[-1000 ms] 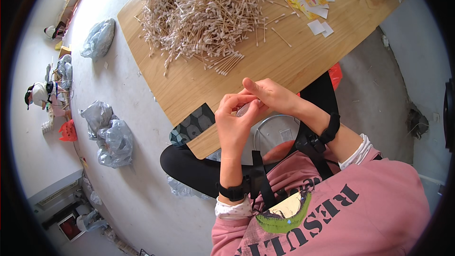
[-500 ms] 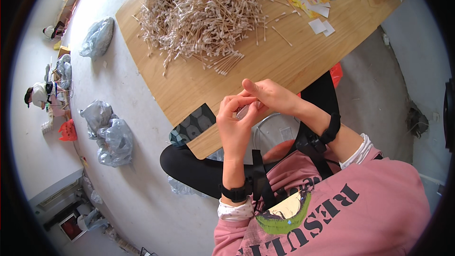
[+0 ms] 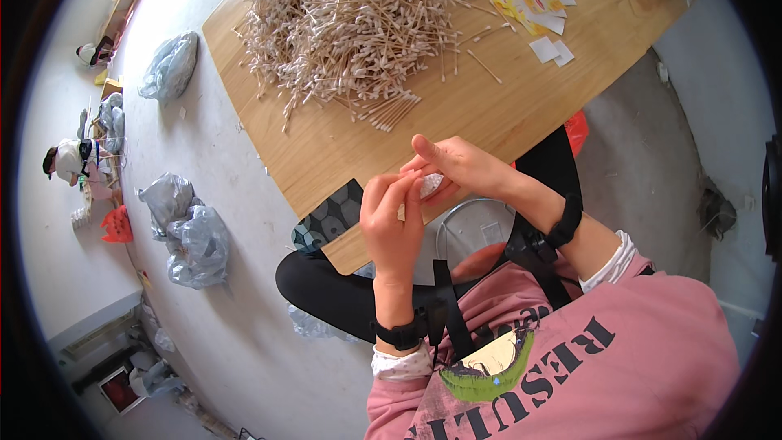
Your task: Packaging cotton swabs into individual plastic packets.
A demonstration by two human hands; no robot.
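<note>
Close over the near edge of the table (image 3: pixel 562 102), my two hands meet around a small bundle of cotton swabs (image 3: pixel 432 186). Its white tips show between my palms; most of the sticks are hidden by fingers. My left hand (image 3: pixel 393 216) is closed, its bent fingers pinching the bundle from the left. My right hand (image 3: pixel 466 165) wraps the other side, thumb raised and pointing up-left. Beyond them lies a big loose heap of cotton swabs (image 3: pixel 342 24), with a small fanned row of swabs (image 3: pixel 389 111) at its near edge.
Clear and yellow plastic wrappers (image 3: pixel 521 4) lie at the table's far right beside small white cards (image 3: pixel 544 50). A dark hexagon-patterned flat thing (image 3: pixel 330 216) is at the near left corner. Filled grey plastic bags (image 3: pixel 195 240) stand on the floor; other people (image 3: pixel 69 161) are far left.
My left hand has shifted slightly left and its fingers have straightened and turned. The white swab tips now show between the hands. My right hand has barely moved.
</note>
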